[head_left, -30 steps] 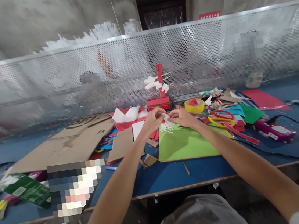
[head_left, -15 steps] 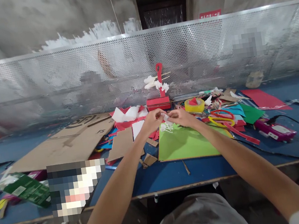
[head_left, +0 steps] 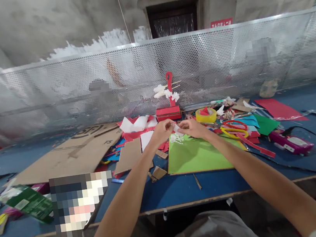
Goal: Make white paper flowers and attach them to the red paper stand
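Observation:
Between my fingertips is a small piece of thin white paper (head_left: 176, 128), pinched from both sides. My left hand (head_left: 162, 130) grips it from the left, fingers curled; my right hand (head_left: 192, 127) holds its other side with thumb and fingers closed. Both hands hover over the far left part of a lime-green sheet (head_left: 198, 155). Just below them, thin white strips (head_left: 176, 138) lie on that sheet. Behind the hands stands a red box-like base (head_left: 168, 113) with an upright red strip (head_left: 169, 78), where white crumpled tufts (head_left: 168, 92) on thin sticks are attached.
Yellow tape (head_left: 206, 116), red-and-yellow-handled scissors (head_left: 234, 129) and coloured scraps lie right of centre. A purple device (head_left: 292, 142) with a black cord sits farther right. Cardboard (head_left: 66, 155) covers the left. A perforated metal screen (head_left: 128, 75) closes off the back.
My head view has tilted up slightly, so the scene sits lower and an exit sign shows. Both hands keep hold of the white paper, with little visible finger movement.

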`<state>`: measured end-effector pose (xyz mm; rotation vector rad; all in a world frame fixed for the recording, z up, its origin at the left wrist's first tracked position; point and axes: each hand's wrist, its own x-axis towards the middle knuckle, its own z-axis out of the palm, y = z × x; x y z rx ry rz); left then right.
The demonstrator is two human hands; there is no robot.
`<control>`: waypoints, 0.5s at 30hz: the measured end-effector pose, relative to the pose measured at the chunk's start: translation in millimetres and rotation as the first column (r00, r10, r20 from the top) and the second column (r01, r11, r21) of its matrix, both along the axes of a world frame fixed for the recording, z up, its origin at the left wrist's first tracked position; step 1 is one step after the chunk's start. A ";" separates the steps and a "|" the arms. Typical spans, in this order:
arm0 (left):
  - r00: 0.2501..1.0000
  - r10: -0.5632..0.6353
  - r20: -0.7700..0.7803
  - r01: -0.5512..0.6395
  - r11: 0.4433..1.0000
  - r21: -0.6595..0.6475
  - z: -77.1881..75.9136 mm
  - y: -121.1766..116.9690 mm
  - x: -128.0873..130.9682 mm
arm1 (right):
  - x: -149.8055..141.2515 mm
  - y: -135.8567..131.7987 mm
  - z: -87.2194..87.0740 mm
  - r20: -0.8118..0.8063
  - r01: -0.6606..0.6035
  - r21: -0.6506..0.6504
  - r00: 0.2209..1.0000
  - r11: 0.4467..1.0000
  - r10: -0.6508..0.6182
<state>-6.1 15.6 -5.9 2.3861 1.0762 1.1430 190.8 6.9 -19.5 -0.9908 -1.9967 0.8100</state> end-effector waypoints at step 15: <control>0.990 0.050 -0.130 -0.048 0.999 0.017 -0.4 -5.8 1.2 | 1.4 3.9 -3.4 0.072 0.044 0.068 0.996 0.997 -0.049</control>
